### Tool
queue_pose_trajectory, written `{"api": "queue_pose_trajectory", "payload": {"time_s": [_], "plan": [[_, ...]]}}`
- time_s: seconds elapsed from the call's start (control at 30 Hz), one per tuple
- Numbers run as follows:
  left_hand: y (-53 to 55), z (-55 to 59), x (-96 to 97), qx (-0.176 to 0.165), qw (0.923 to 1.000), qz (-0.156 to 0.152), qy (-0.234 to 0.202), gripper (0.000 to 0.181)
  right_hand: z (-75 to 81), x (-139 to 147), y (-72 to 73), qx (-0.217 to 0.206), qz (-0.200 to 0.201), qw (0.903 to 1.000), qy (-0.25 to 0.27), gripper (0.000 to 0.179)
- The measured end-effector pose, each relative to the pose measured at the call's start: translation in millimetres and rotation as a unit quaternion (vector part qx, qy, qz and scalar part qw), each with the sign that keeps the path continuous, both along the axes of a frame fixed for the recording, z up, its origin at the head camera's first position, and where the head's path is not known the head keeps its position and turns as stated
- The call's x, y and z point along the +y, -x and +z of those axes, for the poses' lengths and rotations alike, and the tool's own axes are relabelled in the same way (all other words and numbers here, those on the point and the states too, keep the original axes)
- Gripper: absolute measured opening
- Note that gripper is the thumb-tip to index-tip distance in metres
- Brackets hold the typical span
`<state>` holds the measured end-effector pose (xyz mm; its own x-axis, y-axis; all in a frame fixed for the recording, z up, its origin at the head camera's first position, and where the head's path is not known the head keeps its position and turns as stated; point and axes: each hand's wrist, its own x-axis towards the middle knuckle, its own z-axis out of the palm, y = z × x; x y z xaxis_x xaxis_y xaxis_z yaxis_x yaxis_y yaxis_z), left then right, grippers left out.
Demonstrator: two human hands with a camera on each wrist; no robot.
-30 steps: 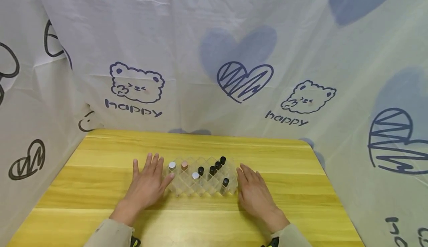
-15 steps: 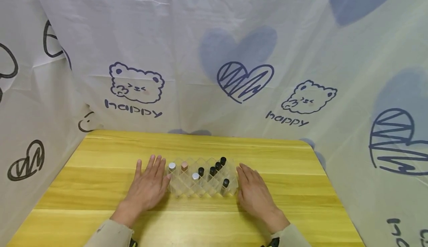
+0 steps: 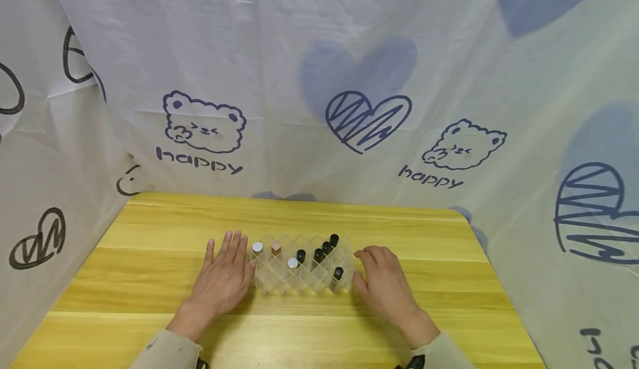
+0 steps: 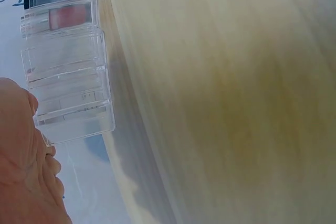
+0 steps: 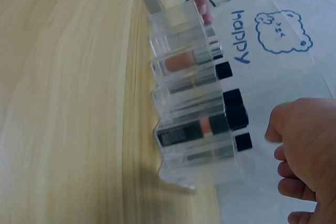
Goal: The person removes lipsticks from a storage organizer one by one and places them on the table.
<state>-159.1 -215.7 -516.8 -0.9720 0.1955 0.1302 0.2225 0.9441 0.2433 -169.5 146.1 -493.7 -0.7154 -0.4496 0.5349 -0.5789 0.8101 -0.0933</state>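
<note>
A clear plastic lipstick organizer (image 3: 275,281) with diamond-shaped slots stands on the table between my hands. Several lip tubes stand in it: black-capped ones like the front right tube (image 3: 338,273), white-capped ones such as the far left tube (image 3: 257,248), and a pinkish-brown one (image 3: 276,247). My left hand (image 3: 221,283) lies with straight fingers along the organizer's left end, the thumb against its side. On the right, my right hand (image 3: 386,287) has loosely bent fingers and holds nothing. The right wrist view shows that hand (image 5: 307,148) beside the black caps, a small gap between.
The yellow wood-grain table (image 3: 279,335) stretches around the organizer. Behind it and along both sides hangs a white cloth (image 3: 279,163) printed with hearts, bears and lettering.
My right hand's fingers have bent from nearly straight, and its thumb now shows apart from them. The left thumb has drawn back from above the organizer to its side.
</note>
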Motion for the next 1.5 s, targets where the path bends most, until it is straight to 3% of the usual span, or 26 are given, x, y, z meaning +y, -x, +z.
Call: {"api": "queue_pose_trajectory", "payload": {"time_s": [0.13, 0.37, 0.9, 1.5], "plan": [[-0.2, -1.0, 0.4, 0.001, 1.0000, 0.003, -0.001, 0.066, 4.2, -7.8, -0.2, -0.004, 0.009, 0.9999, 0.010, 0.026], [0.0, -4.2, 0.6, 0.006, 1.0000, 0.004, -0.001, 0.067, 2.2, -18.3, 2.4, 0.000, 0.013, 0.9997, -0.019, 0.028], [-0.4, -4.7, 0.3, 0.012, 0.9998, 0.003, -0.015, 0.066, -7.5, -21.3, 9.4, 0.049, 0.009, 0.9956, -0.080, 0.022], [-0.2, -6.9, 0.1, 0.015, 0.9998, -0.001, -0.015, 0.065, -10.4, -23.3, 10.2, 0.034, 0.006, 0.9946, -0.098, 0.026]]}}
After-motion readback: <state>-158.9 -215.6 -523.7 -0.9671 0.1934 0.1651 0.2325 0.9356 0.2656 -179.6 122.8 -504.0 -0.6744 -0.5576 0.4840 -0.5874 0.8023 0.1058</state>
